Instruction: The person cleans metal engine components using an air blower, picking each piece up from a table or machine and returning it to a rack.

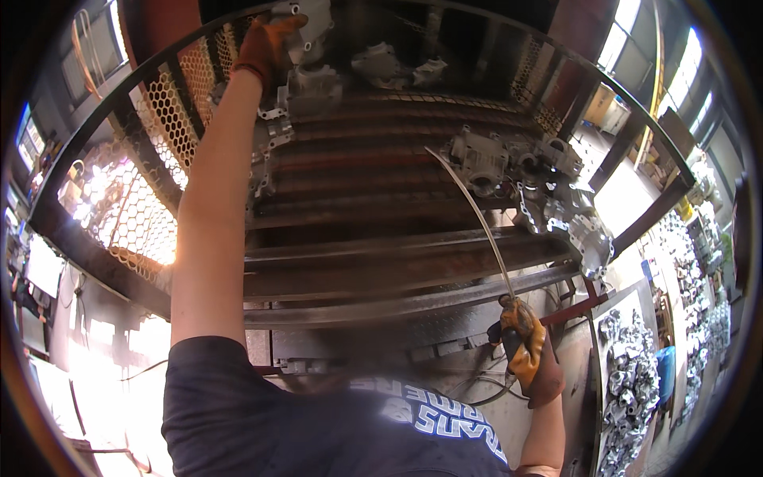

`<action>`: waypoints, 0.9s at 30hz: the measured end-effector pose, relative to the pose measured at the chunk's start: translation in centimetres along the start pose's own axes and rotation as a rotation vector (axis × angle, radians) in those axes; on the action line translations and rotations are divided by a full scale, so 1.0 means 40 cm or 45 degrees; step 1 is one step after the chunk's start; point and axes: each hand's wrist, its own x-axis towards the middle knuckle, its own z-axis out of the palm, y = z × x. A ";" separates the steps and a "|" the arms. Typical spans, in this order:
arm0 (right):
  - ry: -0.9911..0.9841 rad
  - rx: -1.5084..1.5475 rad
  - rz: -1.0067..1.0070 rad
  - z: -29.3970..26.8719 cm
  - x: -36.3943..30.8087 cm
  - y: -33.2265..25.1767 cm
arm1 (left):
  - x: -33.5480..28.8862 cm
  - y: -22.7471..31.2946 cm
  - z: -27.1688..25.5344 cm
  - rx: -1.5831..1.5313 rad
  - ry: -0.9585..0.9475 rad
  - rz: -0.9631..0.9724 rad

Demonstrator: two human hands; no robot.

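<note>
My left hand, in an orange work glove, reaches to the far left. Its fingers grip the edge of a grey metal casting, partly cut off by the dark rim of the view. Low on the right, my right hand, in a stained orange glove, is wrapped round an air blow gun with a long, thin, bent metal tube. The tube's tip points up and left over the slatted rack, touching no casting. Another grey casting sits just below my left hand.
Several castings cluster on the rack's right side, others at its back. A dark metal rail and yellowish mesh bound the rack. A hose loops below my right hand. Small metal parts heap at the lower right.
</note>
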 end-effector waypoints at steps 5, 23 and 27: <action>-0.150 0.038 0.052 -0.035 0.002 -0.056 | -0.125 0.187 0.220 -1.546 0.111 -0.566; -0.076 -0.856 -0.249 0.030 0.212 -0.098 | -0.624 0.615 -0.132 -0.437 -0.023 -0.528; 0.129 -0.764 -0.396 0.027 0.234 -0.165 | -0.795 0.639 -0.236 -0.174 -0.090 -0.780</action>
